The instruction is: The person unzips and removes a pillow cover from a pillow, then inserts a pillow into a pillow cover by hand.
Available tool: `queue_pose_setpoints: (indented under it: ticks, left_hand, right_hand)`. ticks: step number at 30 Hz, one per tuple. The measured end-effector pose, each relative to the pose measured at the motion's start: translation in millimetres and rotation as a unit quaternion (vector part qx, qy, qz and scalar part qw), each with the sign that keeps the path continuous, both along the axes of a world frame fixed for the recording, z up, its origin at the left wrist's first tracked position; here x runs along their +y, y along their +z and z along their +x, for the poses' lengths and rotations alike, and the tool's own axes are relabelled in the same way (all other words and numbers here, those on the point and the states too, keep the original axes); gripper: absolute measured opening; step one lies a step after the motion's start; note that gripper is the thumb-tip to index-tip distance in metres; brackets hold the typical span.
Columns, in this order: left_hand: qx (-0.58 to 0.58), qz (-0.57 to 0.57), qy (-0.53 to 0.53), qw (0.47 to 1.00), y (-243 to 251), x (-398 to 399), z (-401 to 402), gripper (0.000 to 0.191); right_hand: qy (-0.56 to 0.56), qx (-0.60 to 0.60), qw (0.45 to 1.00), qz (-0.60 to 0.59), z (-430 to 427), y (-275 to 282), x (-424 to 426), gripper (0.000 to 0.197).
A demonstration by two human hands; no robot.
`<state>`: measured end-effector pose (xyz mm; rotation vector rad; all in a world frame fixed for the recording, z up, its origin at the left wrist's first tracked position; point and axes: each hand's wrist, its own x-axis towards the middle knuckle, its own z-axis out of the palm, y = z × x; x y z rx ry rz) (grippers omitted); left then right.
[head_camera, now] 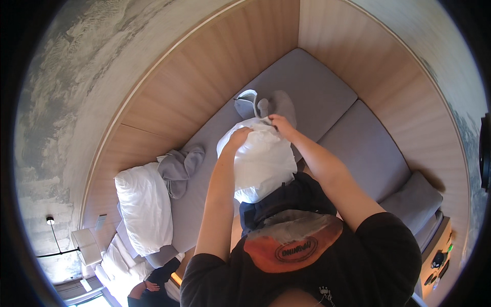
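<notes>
A white pillow (264, 161) is propped against my lower body at the edge of the grey sofa seat. My left hand (240, 137) grips its upper left part, with the fingertips bent over the white fabric. A grey fabric cover (283, 105) lies crumpled on the seat just beyond the pillow, its pale-lined opening turned up. My right hand (282, 126) pinches the near edge of this cover, where it meets the pillow's top. The fold between cover and pillow is partly hidden by my fingers.
A second white pillow (145, 207) rests to the left beside another crumpled grey cover (180, 169). Wood panels (215, 73) back the corner sofa (364, 149). A grey cushion (414, 199) lies at right, near a wooden shelf (437, 257) with small items. Another person's hand (152, 286) shows lower left.
</notes>
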<state>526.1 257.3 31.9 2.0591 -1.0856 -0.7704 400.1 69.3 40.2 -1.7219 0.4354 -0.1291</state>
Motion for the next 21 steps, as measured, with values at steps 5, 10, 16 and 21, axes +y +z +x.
queue_pose_setpoints:
  ticks: [5,10,16,21]
  left_hand:
    - [0.119,0.077,0.082,0.986,22,-23,-25,0.043]
    - [0.011,0.137,0.196,0.971,31,-27,-37,0.047]
    - [0.007,-0.033,0.029,0.999,16,-17,-23,0.038]
    - [-0.08,0.027,0.038,0.996,6,-21,-7,0.029]
  right_hand:
    - [-0.042,-0.041,0.974,0.221,-8,20,-4,0.037]
    - [0.026,-0.004,0.998,0.063,-16,17,5,0.037]
    - [0.085,-0.015,0.994,-0.065,-19,26,19,0.031]
    - [0.019,-0.11,0.969,-0.219,-12,16,24,0.031]
